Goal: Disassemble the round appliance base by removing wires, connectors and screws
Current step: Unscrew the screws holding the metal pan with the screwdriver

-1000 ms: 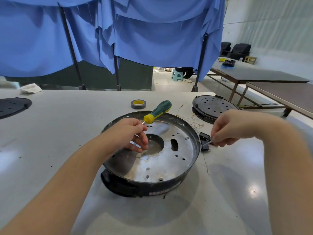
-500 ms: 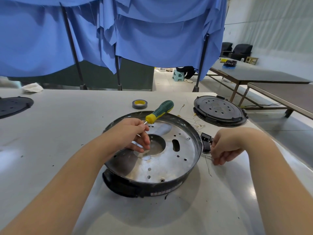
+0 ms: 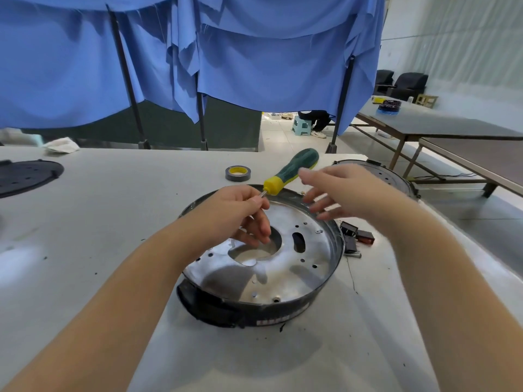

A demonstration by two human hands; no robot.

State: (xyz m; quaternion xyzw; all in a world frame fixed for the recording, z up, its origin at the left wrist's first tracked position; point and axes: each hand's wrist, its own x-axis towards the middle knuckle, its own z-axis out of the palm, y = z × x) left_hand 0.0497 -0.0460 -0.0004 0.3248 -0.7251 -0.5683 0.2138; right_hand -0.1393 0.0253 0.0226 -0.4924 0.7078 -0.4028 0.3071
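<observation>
Once low, right hand (image 3: 343,193) raised (open).

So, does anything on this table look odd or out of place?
Only slightly: small black connector parts lie loose on the white table right of the round metal appliance base, with thin wire scraps. Nothing looks damaged.

Only 1 view exists: a wide-angle camera worn on the person's head, facing forward and down over the white table (image 3: 85,222). It sits close above both forearms, with the round appliance base (image 3: 263,278) near the frame's centre and blue curtains (image 3: 254,66) bowed across the top edge.
</observation>
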